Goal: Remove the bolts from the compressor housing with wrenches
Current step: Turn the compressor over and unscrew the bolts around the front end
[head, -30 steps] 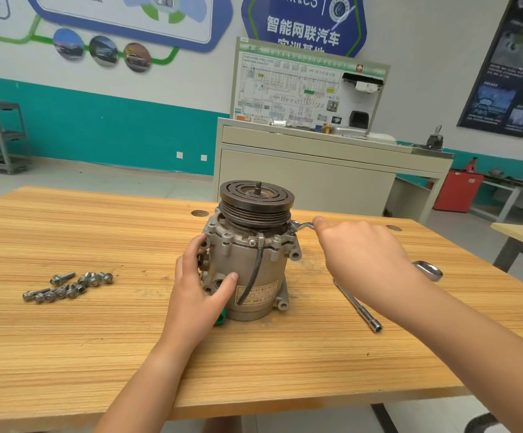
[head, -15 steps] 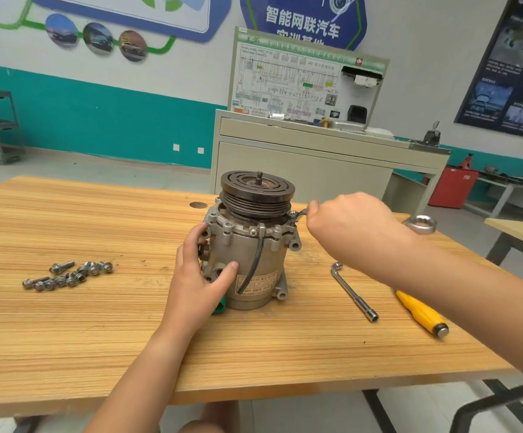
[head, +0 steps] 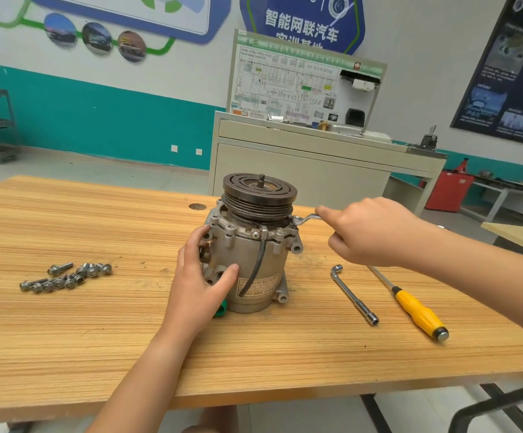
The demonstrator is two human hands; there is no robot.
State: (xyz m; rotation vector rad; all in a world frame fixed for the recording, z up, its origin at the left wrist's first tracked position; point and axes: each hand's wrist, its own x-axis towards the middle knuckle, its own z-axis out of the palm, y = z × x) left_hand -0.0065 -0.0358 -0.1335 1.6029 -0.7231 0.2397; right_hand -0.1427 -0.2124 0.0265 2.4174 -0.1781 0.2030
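- Compressor housing stands upright near the middle of the wooden workbench, pulley on top, a black cable running down its front.
- My left hand is spread open and pressed against the housing's left side, thumb across the front, holding nothing else.
- My right hand is curled closed around the handle of a slim wrench, whose head sits at the flange's right edge, just under the pulley.
- Just right of the housing lie an L-shaped socket wrench and a yellow-handled screwdriver, side by side, not touching.
- Well to the left, a cluster of loose bolts lies on the bench.
- A green piece peeks out at the housing's base, under my left hand.
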